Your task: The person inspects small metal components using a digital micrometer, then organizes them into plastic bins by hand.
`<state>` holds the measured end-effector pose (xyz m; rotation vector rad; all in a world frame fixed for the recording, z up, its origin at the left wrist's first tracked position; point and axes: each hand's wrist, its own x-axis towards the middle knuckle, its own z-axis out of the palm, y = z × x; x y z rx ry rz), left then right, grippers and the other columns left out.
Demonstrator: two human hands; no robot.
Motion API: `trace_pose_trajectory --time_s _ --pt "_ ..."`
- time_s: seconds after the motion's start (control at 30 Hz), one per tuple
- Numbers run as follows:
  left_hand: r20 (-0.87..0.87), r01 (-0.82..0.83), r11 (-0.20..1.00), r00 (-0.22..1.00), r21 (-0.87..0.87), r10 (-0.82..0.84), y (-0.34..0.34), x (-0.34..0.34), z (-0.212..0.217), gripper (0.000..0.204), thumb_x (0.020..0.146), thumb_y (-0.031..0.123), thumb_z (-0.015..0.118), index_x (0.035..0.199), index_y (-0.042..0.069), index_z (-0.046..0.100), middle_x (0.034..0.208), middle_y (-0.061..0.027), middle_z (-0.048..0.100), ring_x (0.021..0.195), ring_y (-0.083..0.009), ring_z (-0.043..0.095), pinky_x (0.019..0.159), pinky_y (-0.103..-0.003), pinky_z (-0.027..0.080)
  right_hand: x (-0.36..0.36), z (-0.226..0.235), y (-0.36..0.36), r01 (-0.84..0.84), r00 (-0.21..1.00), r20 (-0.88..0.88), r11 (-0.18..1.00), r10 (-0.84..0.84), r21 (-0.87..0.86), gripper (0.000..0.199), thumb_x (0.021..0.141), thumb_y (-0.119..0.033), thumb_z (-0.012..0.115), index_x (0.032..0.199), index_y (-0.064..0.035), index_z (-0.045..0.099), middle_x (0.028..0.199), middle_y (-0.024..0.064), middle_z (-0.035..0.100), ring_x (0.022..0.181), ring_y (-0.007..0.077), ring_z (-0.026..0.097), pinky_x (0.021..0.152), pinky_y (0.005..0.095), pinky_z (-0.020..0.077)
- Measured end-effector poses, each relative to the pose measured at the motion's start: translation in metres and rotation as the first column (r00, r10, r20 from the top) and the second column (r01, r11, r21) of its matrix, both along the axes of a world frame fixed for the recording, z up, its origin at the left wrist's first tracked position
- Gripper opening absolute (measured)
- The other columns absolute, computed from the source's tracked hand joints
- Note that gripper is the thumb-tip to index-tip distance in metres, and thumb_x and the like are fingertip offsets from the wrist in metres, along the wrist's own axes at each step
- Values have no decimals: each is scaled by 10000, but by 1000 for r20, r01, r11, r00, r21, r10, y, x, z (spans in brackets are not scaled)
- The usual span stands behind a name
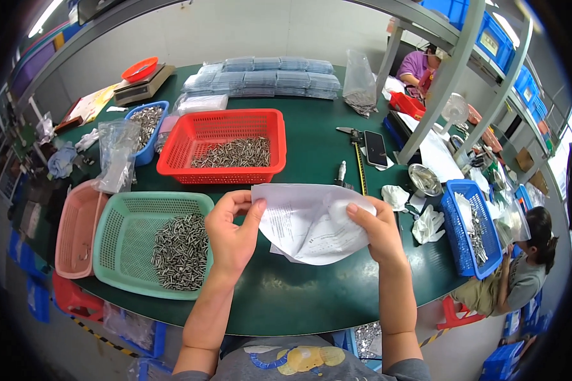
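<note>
Between my hands, a creased white printed paper sheet [305,222] is held up above the green table. My left hand [232,232] pinches its left edge between thumb and fingers. On the other side, my right hand [376,232] grips the sheet with the thumb on top. Part of another sheet shows beneath it. Left of my left hand stands a light green basket [117,238] with a heap of small metal pins [181,251] in its right half. A red basket [222,117], also holding small metal pieces, stands beyond the paper.
Stacked clear plastic trays [260,82] line the table's back. A phone [375,149], calipers [349,132] and a yellow tape measure [360,168] lie to the right, near a white glove [428,225] and a blue basket [454,232]. Two other people sit at the right. A metal shelf post [445,82] rises there.
</note>
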<state>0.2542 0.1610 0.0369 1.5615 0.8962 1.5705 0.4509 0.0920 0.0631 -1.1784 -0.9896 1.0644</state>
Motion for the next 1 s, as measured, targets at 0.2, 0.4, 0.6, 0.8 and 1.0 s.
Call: trace_pose_trajectory --time_s 0.2,0.4,0.6,0.8,1.0 --pt "-251 -309 875 874 373 416 3 -6 1 91 718 2 576 807 -14 573 795 -115 611 701 -169 588 606 -234 448 -17 -23 3 131 964 -235 991 -126 6 208 776 -138 553 887 39 560 767 74 593 656 113 552 613 223 428" --pt "-32 22 982 999 188 -16 -11 2 -1 233 649 -9 557 863 9 469 1027 -141 468 893 -247 492 692 -284 414 -36 -29 6 281 931 -263 957 -255 68 215 772 -104 549 941 25 525 834 71 577 739 109 544 669 234 426" --pt "-167 -241 760 894 603 415 -32 3 -9 290 565 197 675 722 49 481 805 -93 458 692 -227 457 563 -295 373 -36 -33 14 323 944 -139 918 -298 229 245 739 -18 541 976 19 497 874 77 572 765 124 558 694 241 444" --pt "-365 5 829 900 559 240 -48 20 -11 390 569 264 698 866 49 564 805 -81 462 700 -214 454 568 -286 355 -28 -48 20 438 899 -121 859 -421 266 220 742 -7 525 959 17 498 872 67 572 763 136 561 666 253 456" --pt "-349 38 903 929 428 126 -38 28 -20 815 550 123 738 1216 -9 287 1161 -174 324 1065 -309 357 861 -366 346 -40 -44 10 425 877 76 839 -475 340 205 709 -37 555 902 24 525 806 49 576 737 98 532 655 226 424"
